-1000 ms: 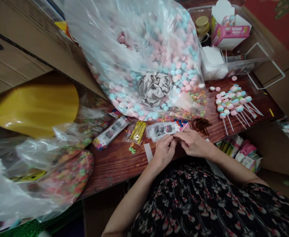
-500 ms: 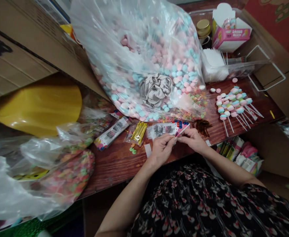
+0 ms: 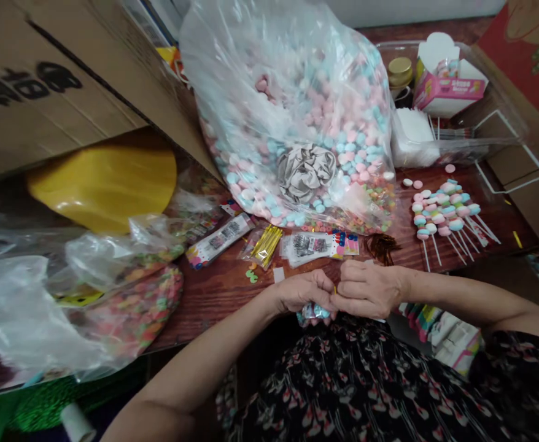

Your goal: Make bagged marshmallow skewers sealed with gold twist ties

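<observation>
My left hand [image 3: 304, 292] and my right hand [image 3: 369, 290] meet at the table's front edge, fingers pinched together. Between them is a small clear bag of pastel pink and blue candy [image 3: 313, 314], mostly hidden by my fingers. A short gold twist tie [image 3: 334, 290] shows at my fingertips. Just beyond my hands lie a stack of printed clear packets [image 3: 309, 245] and a bundle of gold twist ties [image 3: 266, 245]. A huge clear bag of pastel candies [image 3: 297, 116] stands behind them.
The reddish wood table [image 3: 214, 301] also holds several candy lollipops on white sticks [image 3: 442, 212], brown twist ties [image 3: 382, 247] and a bag of colourful candy [image 3: 131, 313]. A pink-and-white box [image 3: 449, 86] stands at the back right, and cardboard cartons [image 3: 43, 92] overhang the left.
Both hands have drawn back toward my body and now pinch a candy bag. The printed packet they held earlier lies on the stack. The view has shifted, so the table appears lower right.
</observation>
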`<state>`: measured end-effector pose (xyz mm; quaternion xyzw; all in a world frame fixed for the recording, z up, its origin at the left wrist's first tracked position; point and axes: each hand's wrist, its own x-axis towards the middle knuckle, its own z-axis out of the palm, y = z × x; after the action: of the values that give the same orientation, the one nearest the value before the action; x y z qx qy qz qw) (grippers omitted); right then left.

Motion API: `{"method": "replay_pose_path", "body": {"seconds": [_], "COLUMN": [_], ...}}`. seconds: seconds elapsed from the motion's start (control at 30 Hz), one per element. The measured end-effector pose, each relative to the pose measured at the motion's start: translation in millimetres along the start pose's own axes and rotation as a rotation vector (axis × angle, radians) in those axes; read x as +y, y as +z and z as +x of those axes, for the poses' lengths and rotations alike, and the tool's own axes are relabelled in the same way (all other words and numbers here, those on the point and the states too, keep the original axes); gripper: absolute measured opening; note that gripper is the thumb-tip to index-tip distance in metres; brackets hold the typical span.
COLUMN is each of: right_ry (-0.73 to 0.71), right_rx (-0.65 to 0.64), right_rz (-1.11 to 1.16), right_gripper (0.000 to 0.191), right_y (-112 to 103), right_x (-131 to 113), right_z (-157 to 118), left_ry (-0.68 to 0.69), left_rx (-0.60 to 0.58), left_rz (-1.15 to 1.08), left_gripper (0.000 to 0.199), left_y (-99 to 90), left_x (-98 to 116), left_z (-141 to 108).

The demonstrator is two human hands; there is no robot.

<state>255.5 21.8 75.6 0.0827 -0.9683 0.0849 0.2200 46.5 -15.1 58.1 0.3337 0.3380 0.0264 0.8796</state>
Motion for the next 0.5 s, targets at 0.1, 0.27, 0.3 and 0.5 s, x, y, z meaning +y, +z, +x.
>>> {"method": "replay_pose_path", "body": {"seconds": [0.1, 0.27, 0.3, 0.5], "right_ry": [-0.063, -0.042, -0.024, 0.130], "right_rx": [0.035, -0.008, -0.022, -0.076], "right_rz": [0.018, -0.012, -0.027, -0.248], "right_gripper": [0.020, 0.018, 0.017, 0.014], "right_y": [-3.4, -7.9, -8.8, -5.1], "right_x": [-0.9, -8.1, -11.1, -14.5], "right_z": [5.2, 17.6, 21.0, 32.9], "left_ry": [-0.024, 0.042, 0.087, 0.344], "left_rx": [-0.054, -0.075, -0.079, 0.317], "left_rz": [0.068, 0.217, 0.278, 1.119], "left_gripper": [0.019, 0.029, 0.030, 0.023], "left_y": [6.0, 7.0, 4.2, 7.9], "left_x": [3.7, 11.6, 16.0, 52.8], "left_z": [-3.6, -5.4, -7.8, -53.9]}}
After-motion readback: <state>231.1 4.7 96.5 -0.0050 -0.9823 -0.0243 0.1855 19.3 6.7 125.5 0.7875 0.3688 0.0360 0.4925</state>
